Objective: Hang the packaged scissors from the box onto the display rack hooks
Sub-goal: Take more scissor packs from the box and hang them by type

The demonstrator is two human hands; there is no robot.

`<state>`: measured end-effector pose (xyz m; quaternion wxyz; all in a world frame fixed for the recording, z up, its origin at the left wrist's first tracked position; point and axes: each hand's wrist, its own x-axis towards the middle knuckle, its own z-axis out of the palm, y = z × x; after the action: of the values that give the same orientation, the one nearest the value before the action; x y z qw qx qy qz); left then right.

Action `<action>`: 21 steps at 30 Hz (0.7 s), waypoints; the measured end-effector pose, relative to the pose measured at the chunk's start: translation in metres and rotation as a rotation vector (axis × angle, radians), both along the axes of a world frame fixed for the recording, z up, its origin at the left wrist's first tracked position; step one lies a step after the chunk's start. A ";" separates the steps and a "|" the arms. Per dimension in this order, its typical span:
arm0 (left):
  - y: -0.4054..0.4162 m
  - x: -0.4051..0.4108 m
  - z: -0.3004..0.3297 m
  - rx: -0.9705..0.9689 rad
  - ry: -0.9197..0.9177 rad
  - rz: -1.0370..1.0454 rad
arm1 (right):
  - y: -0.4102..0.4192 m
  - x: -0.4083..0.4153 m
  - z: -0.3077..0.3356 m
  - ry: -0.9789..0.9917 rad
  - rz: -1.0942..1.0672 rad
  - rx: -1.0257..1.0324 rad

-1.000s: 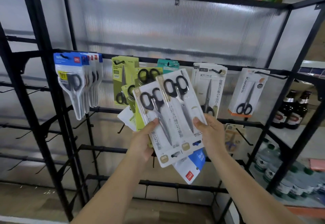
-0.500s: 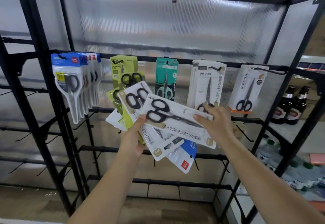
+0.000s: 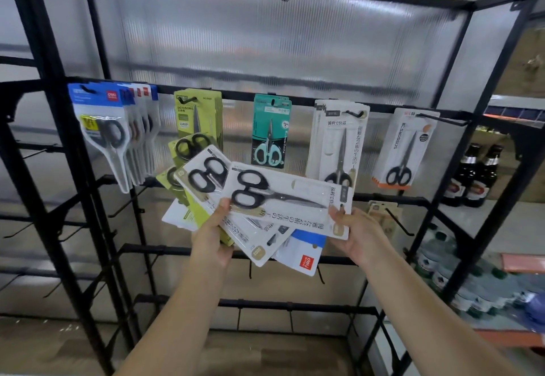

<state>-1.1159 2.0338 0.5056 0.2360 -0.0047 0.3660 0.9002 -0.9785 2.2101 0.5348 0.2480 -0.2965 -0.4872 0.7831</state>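
My left hand (image 3: 211, 240) grips a fanned stack of scissors packs (image 3: 206, 198): white, green and a blue-and-white one at the bottom. My right hand (image 3: 358, 237) pinches the right end of the top white pack (image 3: 290, 198), which lies nearly sideways with its black-handled scissors pointing right. Behind, the black display rack (image 3: 295, 101) carries hung packs: blue ones (image 3: 101, 128) at left, green ones (image 3: 196, 116), a teal one (image 3: 271, 131), white ones (image 3: 339, 139) and a single white pack (image 3: 408, 145) at right.
Bare black hooks (image 3: 398, 222) stick out from the lower rails on both sides. Brown bottles (image 3: 472, 175) stand on a shelf to the right, with water bottles (image 3: 460, 284) below them. A frosted panel backs the rack.
The top white pack has turned from upright to nearly sideways and drawn off to the right in my right hand. The stack in my left hand has dropped lower, uncovering the teal pack.
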 end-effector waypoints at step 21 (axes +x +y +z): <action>0.006 -0.022 0.006 -0.151 0.110 -0.022 | 0.051 0.000 0.083 0.121 -0.401 0.714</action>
<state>-1.1380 2.0393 0.5120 0.2245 0.0311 0.4455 0.8661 -0.9787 2.2607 0.6183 0.5110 -0.2344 -0.6454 0.5171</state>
